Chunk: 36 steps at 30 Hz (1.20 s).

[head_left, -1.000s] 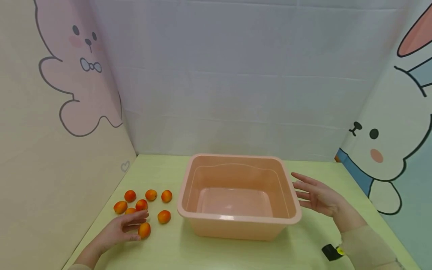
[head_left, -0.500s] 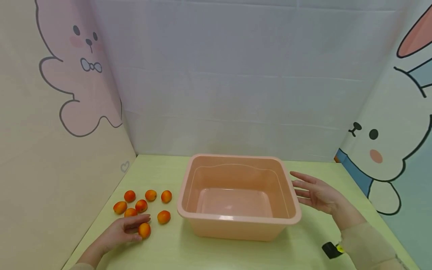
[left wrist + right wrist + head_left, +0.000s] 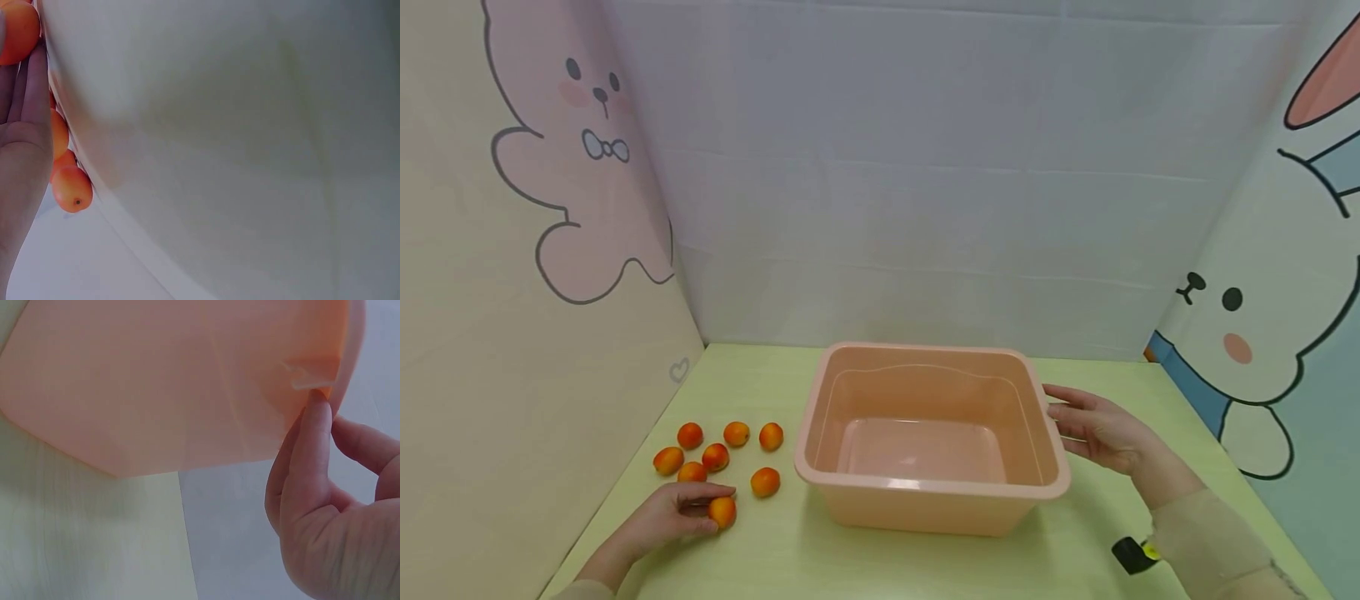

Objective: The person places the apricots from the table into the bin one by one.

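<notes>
Thumb and fingers of my left hand hold a small oval orange-red fruit at the near left of the table. Part of that fruit shows at the left edge of the left wrist view. Several similar fruits lie just beyond the hand, such as one orange fruit to its right. A pink plastic basin stands at the centre with nothing inside. My right hand is at its right side. In the right wrist view, extended fingertips touch below the basin's rim, with another digit at the rim's outer edge.
On the pale yellow-green table, a small black and yellow object lies by the right sleeve. Cloth walls with cartoon animals enclose the back and both sides.
My left fingers have come down and closed around the nearest fruit. The right hand has moved slightly left, bringing its fingertips up to the basin's rim. The basin and other fruits have not moved.
</notes>
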### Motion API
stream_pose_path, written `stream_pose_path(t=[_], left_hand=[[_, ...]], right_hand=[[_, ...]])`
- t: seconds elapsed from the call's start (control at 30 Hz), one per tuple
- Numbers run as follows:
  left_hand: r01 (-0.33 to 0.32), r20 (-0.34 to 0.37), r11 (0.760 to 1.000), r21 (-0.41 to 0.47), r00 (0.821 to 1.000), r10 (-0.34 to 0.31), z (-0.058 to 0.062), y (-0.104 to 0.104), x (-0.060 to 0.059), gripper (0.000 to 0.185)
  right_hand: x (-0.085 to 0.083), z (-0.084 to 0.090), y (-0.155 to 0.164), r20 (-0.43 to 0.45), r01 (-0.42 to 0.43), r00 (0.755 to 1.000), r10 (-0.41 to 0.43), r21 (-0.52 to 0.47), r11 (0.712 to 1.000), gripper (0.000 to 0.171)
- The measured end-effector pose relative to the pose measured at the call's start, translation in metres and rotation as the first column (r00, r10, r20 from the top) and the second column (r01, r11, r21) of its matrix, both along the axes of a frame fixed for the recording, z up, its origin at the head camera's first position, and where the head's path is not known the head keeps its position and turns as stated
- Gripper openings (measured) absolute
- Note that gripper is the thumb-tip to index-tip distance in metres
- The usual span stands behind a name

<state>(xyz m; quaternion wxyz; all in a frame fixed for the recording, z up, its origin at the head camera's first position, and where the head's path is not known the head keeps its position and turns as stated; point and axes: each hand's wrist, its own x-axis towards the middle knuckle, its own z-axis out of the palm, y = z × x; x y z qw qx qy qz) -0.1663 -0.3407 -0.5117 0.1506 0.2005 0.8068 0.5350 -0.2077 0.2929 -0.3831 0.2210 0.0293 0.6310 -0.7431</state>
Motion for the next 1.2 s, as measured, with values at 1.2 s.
stream_pose_path(t=[1.2], left_hand=[[-0.437,-0.102,0.895,0.091,0.89,0.445,0.088,0.065,-0.012,0.051]], right_hand=[[0.007,-0.002,-0.01,0.029,0.088,0.996,-0.086,-0.065,0.994,0.024]])
